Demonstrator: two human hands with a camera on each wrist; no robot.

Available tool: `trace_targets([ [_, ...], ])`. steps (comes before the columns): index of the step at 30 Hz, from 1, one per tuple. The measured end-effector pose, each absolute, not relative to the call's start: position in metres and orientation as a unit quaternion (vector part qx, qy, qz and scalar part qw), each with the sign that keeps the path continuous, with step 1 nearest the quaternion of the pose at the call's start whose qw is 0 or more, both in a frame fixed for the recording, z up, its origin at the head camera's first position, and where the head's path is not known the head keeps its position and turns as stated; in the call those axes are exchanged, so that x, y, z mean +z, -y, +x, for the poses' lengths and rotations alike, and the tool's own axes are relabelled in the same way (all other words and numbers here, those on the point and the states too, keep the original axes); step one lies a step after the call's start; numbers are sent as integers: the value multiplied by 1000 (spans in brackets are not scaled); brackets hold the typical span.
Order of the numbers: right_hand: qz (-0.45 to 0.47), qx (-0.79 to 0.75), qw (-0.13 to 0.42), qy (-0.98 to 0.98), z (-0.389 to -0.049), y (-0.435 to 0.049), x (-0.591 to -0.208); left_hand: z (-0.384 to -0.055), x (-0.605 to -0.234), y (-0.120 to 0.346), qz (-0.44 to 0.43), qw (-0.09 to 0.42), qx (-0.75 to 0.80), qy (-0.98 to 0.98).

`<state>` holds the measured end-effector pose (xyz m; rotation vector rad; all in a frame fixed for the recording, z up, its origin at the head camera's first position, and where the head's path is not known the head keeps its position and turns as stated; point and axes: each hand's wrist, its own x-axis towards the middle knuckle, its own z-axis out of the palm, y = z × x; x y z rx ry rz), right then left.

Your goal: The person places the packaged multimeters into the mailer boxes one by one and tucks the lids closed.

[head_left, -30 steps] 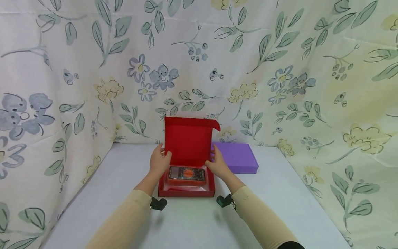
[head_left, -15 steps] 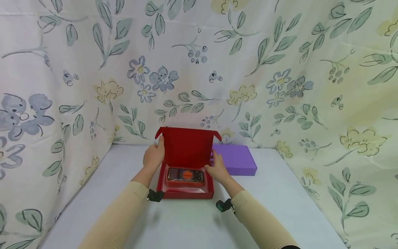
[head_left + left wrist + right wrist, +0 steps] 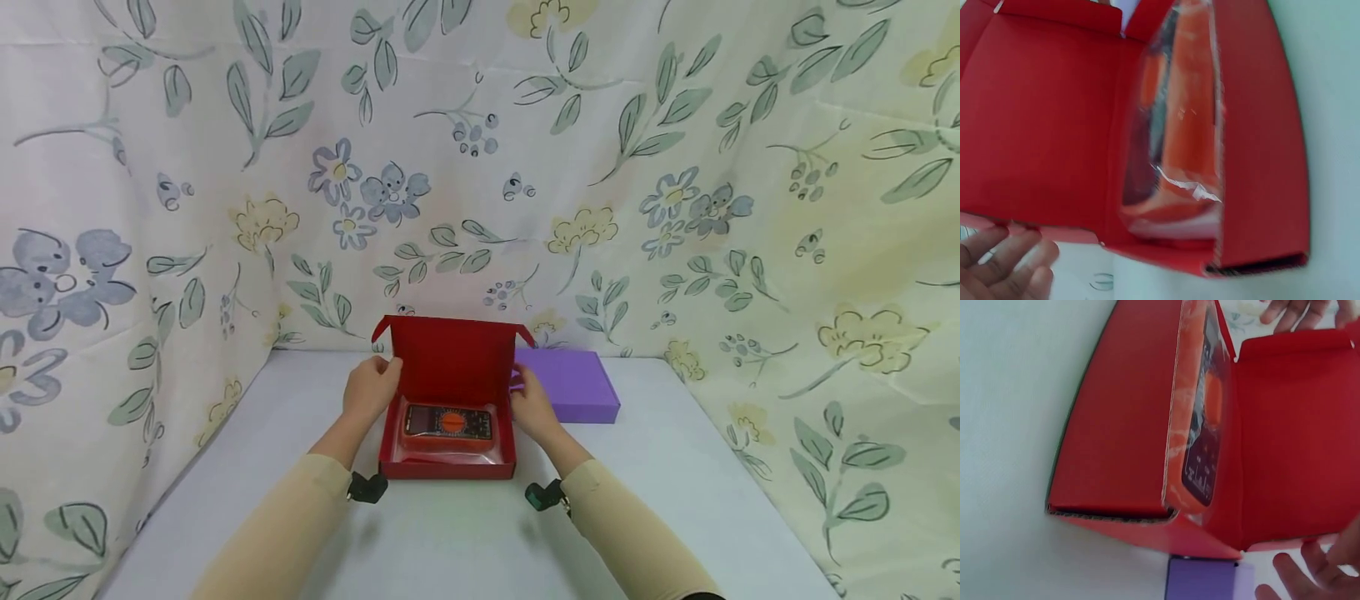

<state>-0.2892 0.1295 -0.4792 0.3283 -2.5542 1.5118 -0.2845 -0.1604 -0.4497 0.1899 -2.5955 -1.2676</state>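
A red cardboard box (image 3: 446,472) stands open on the white table, its lid (image 3: 453,362) raised and small ears sticking out at both upper corners. Inside lies an orange-and-black multimeter (image 3: 450,423) in clear plastic wrapping, its dial facing up. My left hand (image 3: 370,386) is at the lid's left side; in the left wrist view its fingertips (image 3: 1022,239) touch the lid's side flap. My right hand (image 3: 534,406) is at the lid's right side, with spread fingers (image 3: 1294,575) beside the flap in the right wrist view.
Behind my right hand lies a flat purple box (image 3: 573,387), close to the red box. A floral cloth (image 3: 480,167) hangs behind the table and along both sides. The white table (image 3: 450,542) extends in front of the red box.
The lid has tilted farther back and its left ear now sticks out. My left hand has moved outward, up beside that ear, then lower. My right hand has shifted slightly outward.
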Motion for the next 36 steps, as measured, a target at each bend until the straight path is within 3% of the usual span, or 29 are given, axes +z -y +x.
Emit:
trace_targets([
  [11, 51, 540, 107, 833, -291, -134, -481, -287, -473, 176, 9, 147, -517, 843],
  [21, -17, 600, 11, 800, -292, -147, -493, -287, -484, 194, -1, 62, -544, 837],
  [36, -39, 545, -36, 837, -291, -159, -496, -287, -488, 208, 56, -57, -544, 835],
])
